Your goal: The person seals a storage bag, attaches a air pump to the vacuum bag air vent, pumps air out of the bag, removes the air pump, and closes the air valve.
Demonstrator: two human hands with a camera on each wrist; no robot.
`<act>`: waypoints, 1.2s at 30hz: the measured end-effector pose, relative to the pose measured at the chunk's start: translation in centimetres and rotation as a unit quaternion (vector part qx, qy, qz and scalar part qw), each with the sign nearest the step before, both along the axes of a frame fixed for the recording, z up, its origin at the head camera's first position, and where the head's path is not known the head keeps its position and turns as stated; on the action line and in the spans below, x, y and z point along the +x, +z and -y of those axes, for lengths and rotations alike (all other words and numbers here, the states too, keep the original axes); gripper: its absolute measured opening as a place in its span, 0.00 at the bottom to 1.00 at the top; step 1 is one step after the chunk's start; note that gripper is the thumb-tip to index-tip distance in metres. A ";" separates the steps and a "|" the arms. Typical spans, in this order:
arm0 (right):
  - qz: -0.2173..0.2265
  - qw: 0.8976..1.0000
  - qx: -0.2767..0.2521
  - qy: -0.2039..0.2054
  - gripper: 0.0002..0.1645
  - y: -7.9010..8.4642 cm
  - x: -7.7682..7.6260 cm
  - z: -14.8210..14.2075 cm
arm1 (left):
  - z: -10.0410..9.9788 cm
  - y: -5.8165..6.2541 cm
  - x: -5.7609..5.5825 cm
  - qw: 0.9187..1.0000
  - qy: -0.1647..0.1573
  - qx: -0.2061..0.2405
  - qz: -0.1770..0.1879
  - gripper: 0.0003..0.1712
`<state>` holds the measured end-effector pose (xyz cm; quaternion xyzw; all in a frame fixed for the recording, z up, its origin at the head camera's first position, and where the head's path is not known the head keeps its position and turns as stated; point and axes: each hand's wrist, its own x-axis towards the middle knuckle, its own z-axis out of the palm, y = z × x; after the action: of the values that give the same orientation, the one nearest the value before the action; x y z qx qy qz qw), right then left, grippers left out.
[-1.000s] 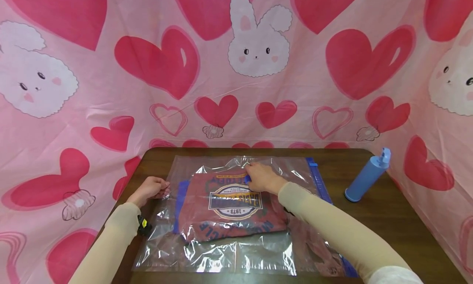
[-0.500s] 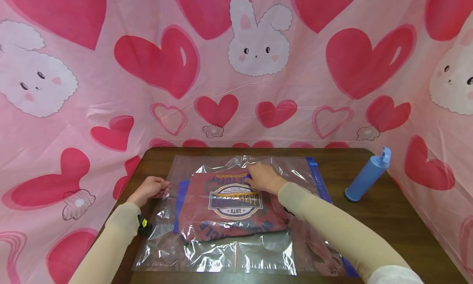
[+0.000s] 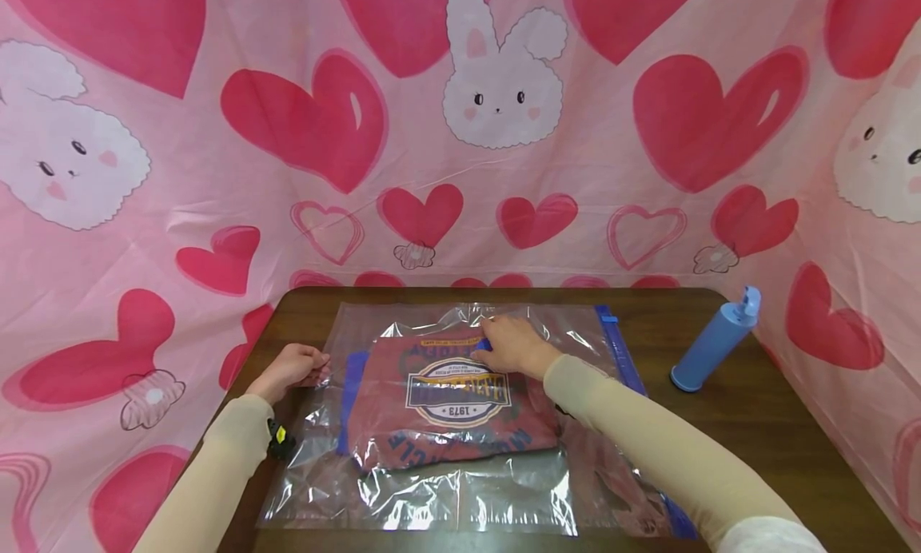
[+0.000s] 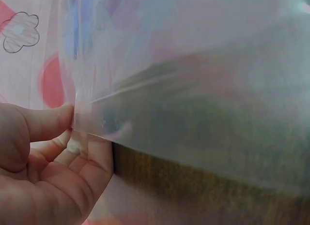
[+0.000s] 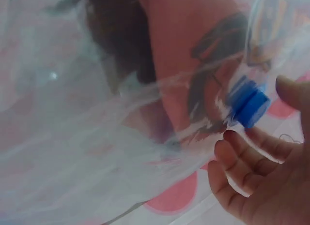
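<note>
A clear vacuum storage bag (image 3: 403, 497) lies flat, holding a folded red printed shirt (image 3: 388, 425) with a blue piece of cloth (image 3: 351, 393) showing at its left side. My left hand (image 3: 295, 369) pinches the bag's left edge between thumb and fingers, lifting it slightly in the left wrist view. Over the shirt's upper right, my right hand (image 3: 518, 345) is at the blue valve cap (image 5: 252, 109) on the bag. In the right wrist view, the thumb stands apart from the cap and the bent fingertips are right at its lower side.
A light blue hand pump (image 3: 712, 349) stands upright on the dark wooden table (image 3: 763, 433), right of the bag. A blue zip strip (image 3: 624, 361) runs along the bag's right side. Pink fabric with hearts and rabbits (image 3: 504, 241) hangs behind and around the table.
My right thumb and fingers have shifted and spread at the valve cap, while that hand stays in place. The left hand keeps its pinch on the bag's edge.
</note>
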<state>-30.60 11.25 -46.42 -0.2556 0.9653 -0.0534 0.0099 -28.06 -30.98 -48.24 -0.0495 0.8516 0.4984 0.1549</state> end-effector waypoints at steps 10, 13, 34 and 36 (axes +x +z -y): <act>0.011 0.999 -0.034 0.003 0.18 0.0 0.1 0.1 | 0.1 0.0 0.1 1.000 -0.001 0.000 -0.004 0.15; 0.033 0.999 -0.038 0.019 0.13 0.2 0.2 0.1 | 0.1 0.0 0.1 1.000 -0.002 0.004 -0.004 0.14; 0.040 0.998 -0.029 0.025 0.28 0.4 0.3 -0.1 | 0.0 0.3 0.3 1.000 0.000 -0.004 -0.003 0.15; 0.035 0.998 -0.035 0.025 0.25 0.3 0.3 -0.1 | 0.0 0.3 0.3 1.000 -0.003 -0.003 -0.004 0.15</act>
<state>-30.29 11.36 -46.09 -0.2779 0.9551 -0.0961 0.0360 -27.76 -30.96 -47.96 -0.0452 0.8537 0.4958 0.1527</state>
